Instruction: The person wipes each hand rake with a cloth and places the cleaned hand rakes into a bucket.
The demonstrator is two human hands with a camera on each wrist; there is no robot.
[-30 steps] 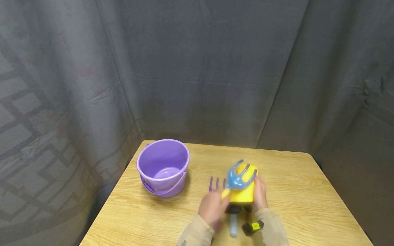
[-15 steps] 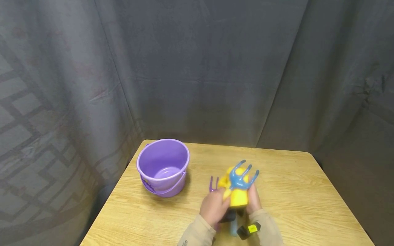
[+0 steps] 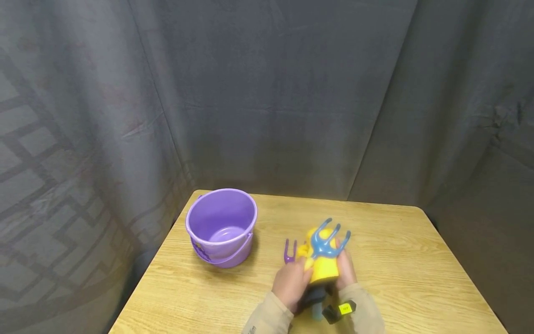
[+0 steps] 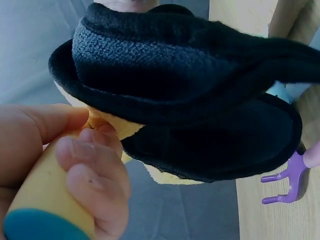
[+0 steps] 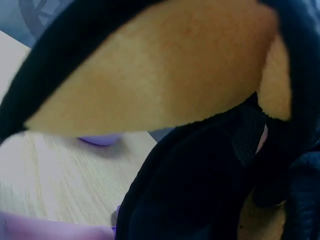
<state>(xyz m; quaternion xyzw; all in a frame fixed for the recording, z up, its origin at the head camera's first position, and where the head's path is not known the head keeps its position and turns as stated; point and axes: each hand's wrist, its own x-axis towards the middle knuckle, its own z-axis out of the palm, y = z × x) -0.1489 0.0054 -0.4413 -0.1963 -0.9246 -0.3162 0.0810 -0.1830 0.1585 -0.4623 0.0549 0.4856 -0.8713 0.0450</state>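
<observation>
A blue three-pronged hand fork (image 3: pixel 326 244) with a yellow handle is gripped in my left hand (image 3: pixel 289 281). In the left wrist view, the fingers curl round its yellow handle (image 4: pixel 47 192), while thumb and index fingertip meet at yellow fabric. A pair of yellow gloves (image 3: pixel 324 270) with black cuffs is held up behind the fork. My right hand (image 3: pixel 345 266) holds the gloves from the right side; its fingers are mostly hidden behind them. The cuffs (image 4: pixel 165 107) gape towards the left wrist camera, one above the other.
On the table (image 3: pixel 400 260), a purple fork (image 3: pixel 289 253) lies beside the left hand, partly covered. A light blue handle (image 3: pixel 317 311) shows below the gloves. At the left stands a purple bucket (image 3: pixel 225 257), its handle hanging down. Grey curtains (image 3: pixel 275 102) surround the table.
The gloves have tilted and shifted slightly left and nearer, and a further yellow part now shows by the left hand. The right hand moved left with them; the fork rose little and stays gripped.
</observation>
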